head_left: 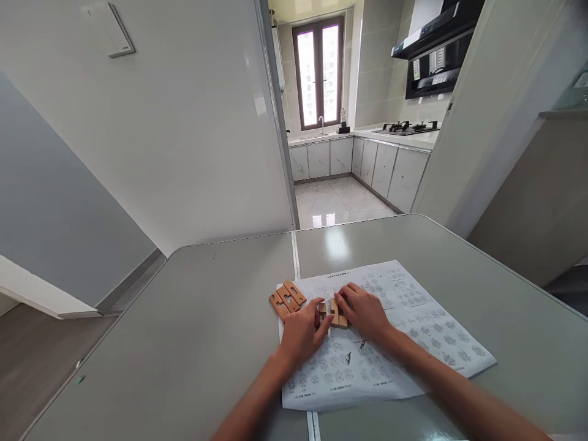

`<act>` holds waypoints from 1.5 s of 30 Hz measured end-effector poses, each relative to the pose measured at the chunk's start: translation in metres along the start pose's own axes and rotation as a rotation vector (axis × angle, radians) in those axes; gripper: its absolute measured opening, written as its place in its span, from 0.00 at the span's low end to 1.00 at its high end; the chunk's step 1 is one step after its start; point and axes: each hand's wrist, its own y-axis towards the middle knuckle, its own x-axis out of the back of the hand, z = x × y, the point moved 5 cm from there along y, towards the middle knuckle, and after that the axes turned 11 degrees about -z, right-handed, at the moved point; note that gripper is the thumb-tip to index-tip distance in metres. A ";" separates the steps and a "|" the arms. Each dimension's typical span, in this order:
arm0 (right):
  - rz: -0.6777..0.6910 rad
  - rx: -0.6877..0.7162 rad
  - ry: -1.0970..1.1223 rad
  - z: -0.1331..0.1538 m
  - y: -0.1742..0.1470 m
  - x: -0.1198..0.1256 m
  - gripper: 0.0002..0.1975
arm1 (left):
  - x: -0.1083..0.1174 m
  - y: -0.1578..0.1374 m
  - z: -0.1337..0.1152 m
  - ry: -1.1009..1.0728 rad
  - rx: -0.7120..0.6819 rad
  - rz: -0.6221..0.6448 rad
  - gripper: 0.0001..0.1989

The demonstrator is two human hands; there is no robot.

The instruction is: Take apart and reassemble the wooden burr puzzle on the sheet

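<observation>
My left hand (301, 331) curls its thumb and fingers around a small notched wooden puzzle piece (323, 310), mostly covered by the fingers. Just to the right, my right hand (365, 311) grips notched wooden puzzle pieces (339, 320) that lie against each other. A narrow gap separates what the two hands hold. Beyond my left hand, flat wooden puzzle pieces (287, 299) with cut-outs and dark number marks rest side by side at the paper's upper left corner. Under both hands is a large printed sheet (395, 380) with rows of small line drawings.
The sheet lies on a grey-green table (220, 331) with a seam down its middle and rounded far corners. A white wall (197, 135) rises behind on the left. Through a doorway are kitchen cabinets (383, 168), a gas stove (408, 128) and a window (318, 73).
</observation>
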 end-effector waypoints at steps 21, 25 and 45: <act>0.079 -0.001 0.471 0.016 0.002 0.007 0.17 | 0.003 -0.001 -0.003 -0.026 -0.085 -0.075 0.42; 0.074 -0.031 0.516 0.013 0.003 0.006 0.16 | -0.001 0.001 -0.005 -0.022 -0.088 -0.058 0.50; 0.152 -0.163 0.710 0.014 0.003 0.001 0.16 | 0.002 0.002 -0.002 -0.123 -0.061 -0.073 0.38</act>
